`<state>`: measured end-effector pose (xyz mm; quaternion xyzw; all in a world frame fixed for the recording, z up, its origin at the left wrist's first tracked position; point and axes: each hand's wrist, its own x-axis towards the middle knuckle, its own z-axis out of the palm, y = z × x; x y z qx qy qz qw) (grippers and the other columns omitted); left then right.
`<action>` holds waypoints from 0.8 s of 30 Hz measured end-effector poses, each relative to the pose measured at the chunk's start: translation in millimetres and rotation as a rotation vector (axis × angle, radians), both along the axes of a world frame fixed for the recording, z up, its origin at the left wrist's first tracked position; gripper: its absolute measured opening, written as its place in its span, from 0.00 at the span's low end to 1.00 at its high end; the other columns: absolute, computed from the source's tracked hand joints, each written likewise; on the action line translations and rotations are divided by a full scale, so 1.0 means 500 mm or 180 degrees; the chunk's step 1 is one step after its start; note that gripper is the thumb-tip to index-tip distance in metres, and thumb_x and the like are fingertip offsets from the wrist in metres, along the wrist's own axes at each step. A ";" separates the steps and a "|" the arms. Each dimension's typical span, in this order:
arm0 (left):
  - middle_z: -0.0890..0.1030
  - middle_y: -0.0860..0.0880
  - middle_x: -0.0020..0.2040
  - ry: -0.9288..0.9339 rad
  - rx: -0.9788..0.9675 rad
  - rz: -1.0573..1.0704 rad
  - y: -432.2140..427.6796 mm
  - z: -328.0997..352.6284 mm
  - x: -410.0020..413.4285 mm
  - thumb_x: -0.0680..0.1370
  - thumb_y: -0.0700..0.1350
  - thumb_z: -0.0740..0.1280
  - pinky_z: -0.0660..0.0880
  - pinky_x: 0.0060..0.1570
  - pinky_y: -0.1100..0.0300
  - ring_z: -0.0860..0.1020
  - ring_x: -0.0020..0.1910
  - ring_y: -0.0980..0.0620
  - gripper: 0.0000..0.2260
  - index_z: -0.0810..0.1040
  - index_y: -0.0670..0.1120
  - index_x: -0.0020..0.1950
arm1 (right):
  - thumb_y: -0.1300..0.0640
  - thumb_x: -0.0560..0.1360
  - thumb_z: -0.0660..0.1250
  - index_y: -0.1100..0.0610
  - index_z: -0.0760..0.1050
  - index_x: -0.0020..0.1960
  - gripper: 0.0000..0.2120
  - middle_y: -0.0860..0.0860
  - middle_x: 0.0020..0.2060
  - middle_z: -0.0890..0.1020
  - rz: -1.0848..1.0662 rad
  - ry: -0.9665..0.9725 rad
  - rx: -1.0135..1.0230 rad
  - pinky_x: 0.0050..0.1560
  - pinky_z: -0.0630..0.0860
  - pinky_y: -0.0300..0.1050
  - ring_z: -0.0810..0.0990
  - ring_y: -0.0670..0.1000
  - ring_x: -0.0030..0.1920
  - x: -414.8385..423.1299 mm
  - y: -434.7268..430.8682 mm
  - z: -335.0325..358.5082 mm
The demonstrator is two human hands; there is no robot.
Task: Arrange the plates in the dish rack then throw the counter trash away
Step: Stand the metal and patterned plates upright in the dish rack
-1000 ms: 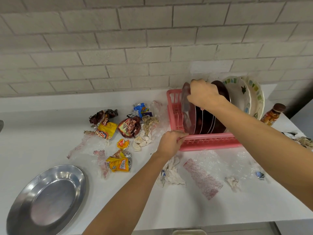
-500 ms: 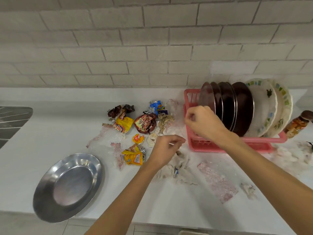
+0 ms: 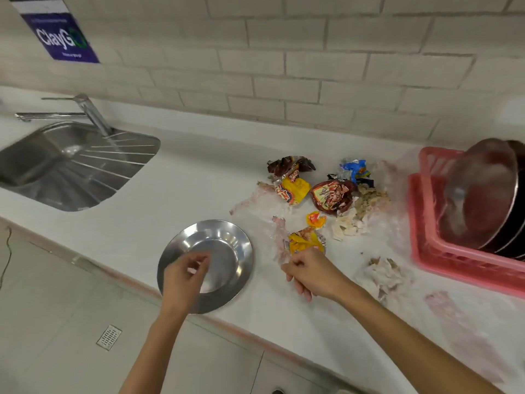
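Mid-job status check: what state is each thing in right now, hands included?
Round steel plate: flat on counter, not racked.
Pink plastic dish rack: holds plates on edge.
Crumpled snack wrappers: loose on counter.
Steel faucet: no water visible.
Left hand: over plate, fingers loosely curled, empty.
Right hand: curled at yellow wrapper; grip unclear.

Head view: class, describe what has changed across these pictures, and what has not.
The right hand let go of the racked plate and came down beside the yellow wrapper. The left hand left the rack for the steel plate. Trash and steel plate stayed put.
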<state>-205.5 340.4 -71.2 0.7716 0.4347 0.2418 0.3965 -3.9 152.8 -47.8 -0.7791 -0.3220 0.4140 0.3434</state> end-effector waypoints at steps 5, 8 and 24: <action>0.79 0.54 0.53 0.0150 -0.0052 0.0751 0.107 -0.043 -0.109 0.76 0.41 0.69 0.73 0.47 0.56 0.78 0.49 0.51 0.08 0.81 0.49 0.54 | 0.51 0.79 0.63 0.56 0.75 0.48 0.08 0.55 0.31 0.83 0.0248 0.0161 -0.0325 0.26 0.70 0.39 0.79 0.51 0.25 -0.053 0.075 -0.065; 0.77 0.50 0.59 0.0398 -0.0308 0.0714 0.149 -0.076 -0.136 0.77 0.41 0.68 0.74 0.49 0.55 0.77 0.52 0.49 0.15 0.76 0.45 0.63 | 0.52 0.79 0.63 0.56 0.73 0.57 0.10 0.56 0.35 0.83 0.0143 0.0272 -0.0374 0.25 0.71 0.39 0.80 0.52 0.27 -0.060 0.112 -0.091; 0.85 0.43 0.49 -0.0744 -0.1461 0.0370 0.126 -0.021 -0.089 0.78 0.32 0.65 0.81 0.37 0.60 0.85 0.42 0.48 0.17 0.74 0.42 0.66 | 0.57 0.81 0.64 0.61 0.71 0.53 0.07 0.64 0.38 0.84 -0.0807 0.0954 0.0780 0.26 0.76 0.47 0.82 0.63 0.32 -0.027 0.156 -0.045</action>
